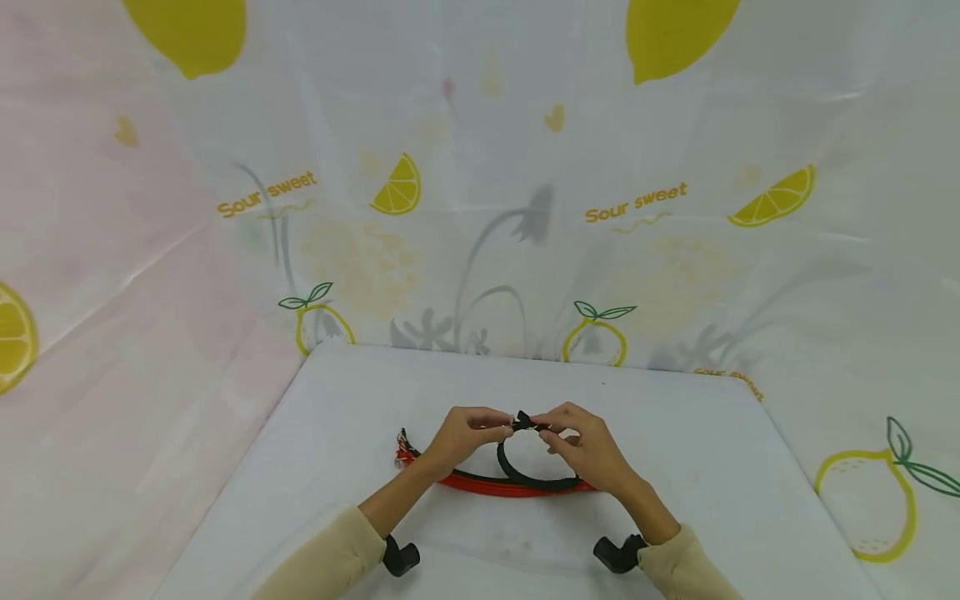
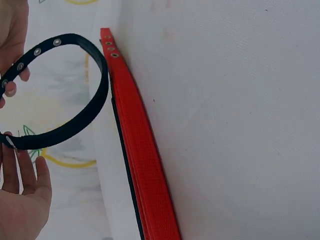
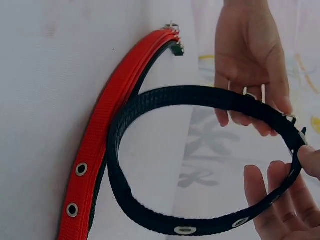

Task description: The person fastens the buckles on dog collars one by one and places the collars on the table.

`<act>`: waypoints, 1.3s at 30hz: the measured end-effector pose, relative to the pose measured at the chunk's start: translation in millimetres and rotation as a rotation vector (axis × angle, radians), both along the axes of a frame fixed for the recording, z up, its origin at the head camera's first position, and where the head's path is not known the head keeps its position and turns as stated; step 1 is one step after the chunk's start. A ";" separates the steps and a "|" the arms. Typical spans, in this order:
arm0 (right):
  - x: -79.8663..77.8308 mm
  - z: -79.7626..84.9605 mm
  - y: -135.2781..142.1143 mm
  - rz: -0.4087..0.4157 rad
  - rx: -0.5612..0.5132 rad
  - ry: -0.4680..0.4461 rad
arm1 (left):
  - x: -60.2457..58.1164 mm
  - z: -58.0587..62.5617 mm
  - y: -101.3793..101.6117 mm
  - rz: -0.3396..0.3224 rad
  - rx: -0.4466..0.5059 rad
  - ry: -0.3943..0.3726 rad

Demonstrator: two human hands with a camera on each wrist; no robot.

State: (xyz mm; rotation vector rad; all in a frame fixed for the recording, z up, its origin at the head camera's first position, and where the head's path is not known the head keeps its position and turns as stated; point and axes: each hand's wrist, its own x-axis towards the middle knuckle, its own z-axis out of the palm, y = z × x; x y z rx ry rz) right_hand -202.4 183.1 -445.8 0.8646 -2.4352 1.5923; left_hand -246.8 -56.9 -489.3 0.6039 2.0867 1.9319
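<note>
A black collar with metal eyelets hangs as a closed loop between both hands. My left hand pinches its buckle end; the metal buckle shows by those fingertips in the right wrist view. My right hand pinches the eyelet end, thumb on the strap close to the buckle. The two ends meet at the top of the loop, partly hidden by fingers. Behind the loop's lower part, a stack of red and black collars lies across the table.
The stack's buckle ends gather at the left. A white table carries everything, and a lemon-print curtain rises behind it and along the sides. Black wrist mounts sit near both sleeves.
</note>
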 end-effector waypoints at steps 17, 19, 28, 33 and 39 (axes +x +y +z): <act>14.5 23.3 0.4 0.063 0.027 -0.032 | 4.1 3.6 10.6 0.075 0.070 0.073; 13.9 23.9 1.6 0.078 0.044 -0.023 | 4.4 3.9 10.9 0.068 0.072 0.100; -2.9 -3.3 9.9 0.111 0.150 0.075 | 4.6 4.8 10.5 -0.018 0.048 0.142; -3.2 -9.5 7.3 0.036 0.109 0.021 | 6.3 5.7 12.6 -0.038 -0.014 0.142; -0.9 -14.7 3.1 -0.106 0.019 -0.119 | 6.6 4.2 12.0 0.003 -0.045 0.111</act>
